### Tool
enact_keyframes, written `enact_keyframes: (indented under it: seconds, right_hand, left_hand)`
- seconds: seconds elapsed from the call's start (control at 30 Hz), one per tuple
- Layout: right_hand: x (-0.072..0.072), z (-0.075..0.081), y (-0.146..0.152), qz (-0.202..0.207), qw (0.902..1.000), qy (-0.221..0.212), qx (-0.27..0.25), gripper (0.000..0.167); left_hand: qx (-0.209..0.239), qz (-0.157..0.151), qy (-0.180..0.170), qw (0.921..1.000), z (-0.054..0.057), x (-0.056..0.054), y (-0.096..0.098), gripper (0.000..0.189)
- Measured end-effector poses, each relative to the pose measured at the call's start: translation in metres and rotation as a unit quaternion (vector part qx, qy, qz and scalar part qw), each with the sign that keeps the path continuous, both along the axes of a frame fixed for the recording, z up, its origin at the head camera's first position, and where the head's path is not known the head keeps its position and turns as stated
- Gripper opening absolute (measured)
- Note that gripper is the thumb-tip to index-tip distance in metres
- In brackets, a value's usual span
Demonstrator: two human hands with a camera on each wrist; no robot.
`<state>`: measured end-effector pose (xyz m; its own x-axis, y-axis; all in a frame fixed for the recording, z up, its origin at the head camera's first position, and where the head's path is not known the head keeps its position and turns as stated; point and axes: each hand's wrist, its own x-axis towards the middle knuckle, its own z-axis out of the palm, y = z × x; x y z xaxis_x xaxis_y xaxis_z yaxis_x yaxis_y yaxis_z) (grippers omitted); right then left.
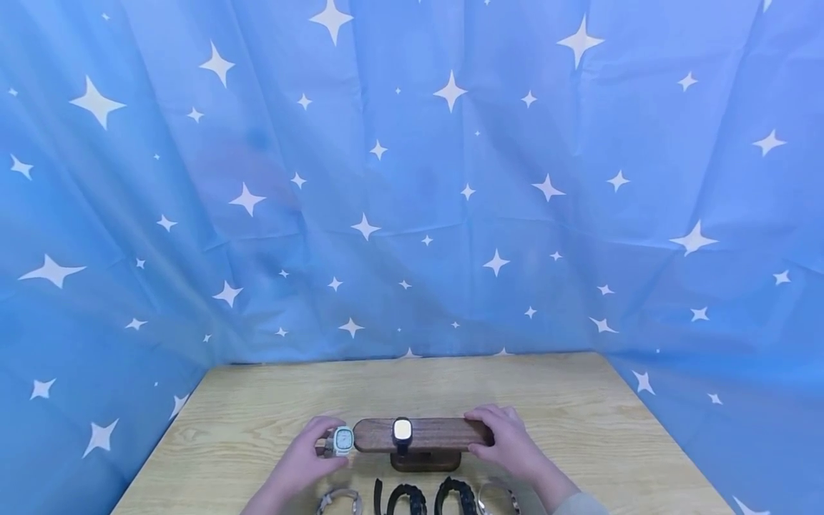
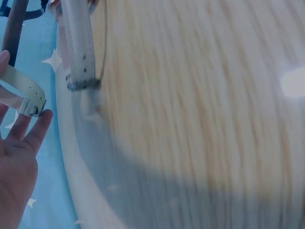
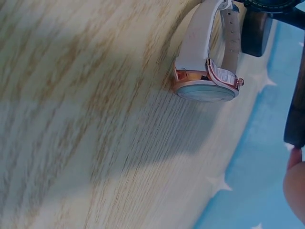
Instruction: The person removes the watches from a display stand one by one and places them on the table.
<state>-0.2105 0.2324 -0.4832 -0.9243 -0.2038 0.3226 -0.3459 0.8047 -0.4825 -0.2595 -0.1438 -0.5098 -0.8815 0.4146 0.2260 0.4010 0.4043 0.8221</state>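
Observation:
My left hand (image 1: 307, 454) holds a pale-strapped square watch (image 1: 344, 440) between thumb and fingers, right at the left end of the dark wooden watch stand (image 1: 438, 432). In the left wrist view the loop of that watch's strap (image 2: 24, 88) shows buckled, against the fingertips. Around the bar's right end, my right hand (image 1: 508, 440) grips with thumb in front and fingers behind. A black watch (image 1: 402, 430) with a bright square face sits on the bar, left of its middle.
Along the table's near edge lie several watches: a pale-strapped one (image 1: 339, 495), black ones (image 1: 457, 493) and one with a thin pale band (image 1: 498, 493). The right wrist view shows a white-strapped watch (image 3: 198, 57) with a rose-gold case. A blue star-printed curtain (image 1: 412, 179) hangs behind the wooden table (image 1: 290, 393).

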Motion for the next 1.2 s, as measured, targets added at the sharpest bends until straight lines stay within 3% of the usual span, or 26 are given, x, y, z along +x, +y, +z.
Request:
enact_keyframes:
  seconds: [0.43, 0.63, 0.9, 1.0, 1.2]
  right_hand:
    - [0.001, 0.000, -0.002, 0.001, 1.0000, 0.003, -0.003, 0.045]
    - [0.000, 0.000, -0.001, 0.003, 1.0000, 0.000, -0.003, 0.044]
    - [-0.001, -0.001, 0.000, -0.002, 1.0000, 0.004, -0.003, 0.046]
    - [-0.002, -0.003, 0.001, 0.001, 0.9999, 0.011, -0.001, 0.046]
    - [-0.002, -0.004, 0.001, 0.008, 0.9998, 0.020, -0.001, 0.045]
  left_hand:
    - [-0.033, 0.022, 0.001, 0.9992, -0.004, 0.007, -0.026, 0.058]
    - [-0.053, 0.016, -0.017, 0.9983, -0.010, 0.008, -0.038, 0.054]
    - [-0.058, 0.008, -0.006, 0.9983, -0.015, 0.014, -0.048, 0.052]
    - [-0.056, 0.004, 0.010, 0.9984, -0.020, 0.015, -0.052, 0.051]
    - [-0.061, -0.017, 0.101, 0.9929, -0.027, 0.017, -0.056, 0.044]
